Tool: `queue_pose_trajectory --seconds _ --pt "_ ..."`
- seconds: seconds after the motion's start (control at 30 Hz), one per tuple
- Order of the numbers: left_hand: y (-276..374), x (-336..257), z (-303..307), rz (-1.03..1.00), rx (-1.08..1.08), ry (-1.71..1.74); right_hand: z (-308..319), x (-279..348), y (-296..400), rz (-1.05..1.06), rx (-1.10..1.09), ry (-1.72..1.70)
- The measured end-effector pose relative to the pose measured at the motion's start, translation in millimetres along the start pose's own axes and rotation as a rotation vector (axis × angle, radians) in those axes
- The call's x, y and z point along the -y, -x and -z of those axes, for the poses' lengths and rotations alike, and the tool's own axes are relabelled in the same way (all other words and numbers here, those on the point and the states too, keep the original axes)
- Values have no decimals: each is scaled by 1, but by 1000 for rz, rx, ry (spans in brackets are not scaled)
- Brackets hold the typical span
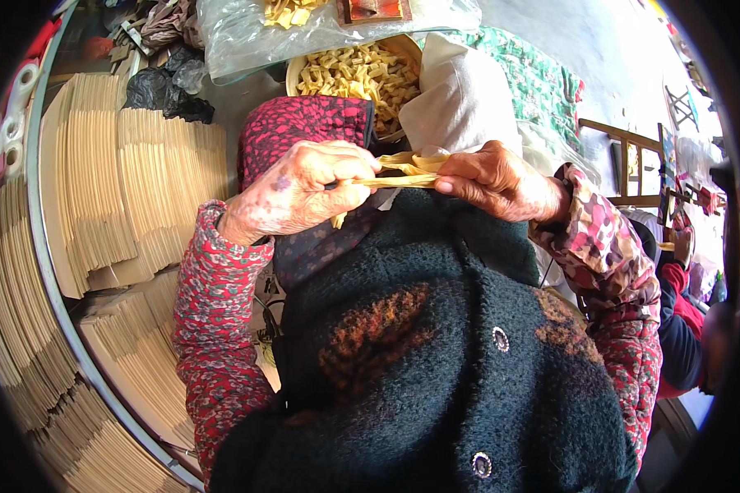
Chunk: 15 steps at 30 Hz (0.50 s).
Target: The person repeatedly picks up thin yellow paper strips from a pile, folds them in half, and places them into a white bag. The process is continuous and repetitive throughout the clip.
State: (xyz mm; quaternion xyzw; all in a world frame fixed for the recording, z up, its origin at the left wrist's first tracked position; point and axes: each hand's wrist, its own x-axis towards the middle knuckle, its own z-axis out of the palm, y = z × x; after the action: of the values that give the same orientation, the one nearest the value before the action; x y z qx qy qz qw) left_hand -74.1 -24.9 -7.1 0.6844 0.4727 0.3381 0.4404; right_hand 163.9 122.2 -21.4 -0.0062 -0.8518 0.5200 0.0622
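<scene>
My left hand pinches one end of a pale yellow, pliable strip between thumb and fingers. At the strip's other end my right hand grips it, so it stretches between both hands above my lap. A second, looped fold of the same yellow material runs just above it, and a short end hangs below my left fingers. Beyond my hands stands a round basin filled with small knotted yellow pieces. My dark patterned knee and a white cloth partly hide the basin.
A plastic-covered table at the top bears yellow strips and a reddish block. Stacked flat cardboard fills the left side, near black plastic bags. To the right are a wooden frame and another person.
</scene>
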Motion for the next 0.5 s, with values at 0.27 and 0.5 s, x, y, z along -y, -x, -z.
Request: queue_pose_trajectory --seconds 0.27,0.5 --pt "7 6 25 290 -127 155 12 4 -33 -85 -2 -35" --pt "-42 53 74 279 -289 72 46 -47 -84 -59 -171 110"
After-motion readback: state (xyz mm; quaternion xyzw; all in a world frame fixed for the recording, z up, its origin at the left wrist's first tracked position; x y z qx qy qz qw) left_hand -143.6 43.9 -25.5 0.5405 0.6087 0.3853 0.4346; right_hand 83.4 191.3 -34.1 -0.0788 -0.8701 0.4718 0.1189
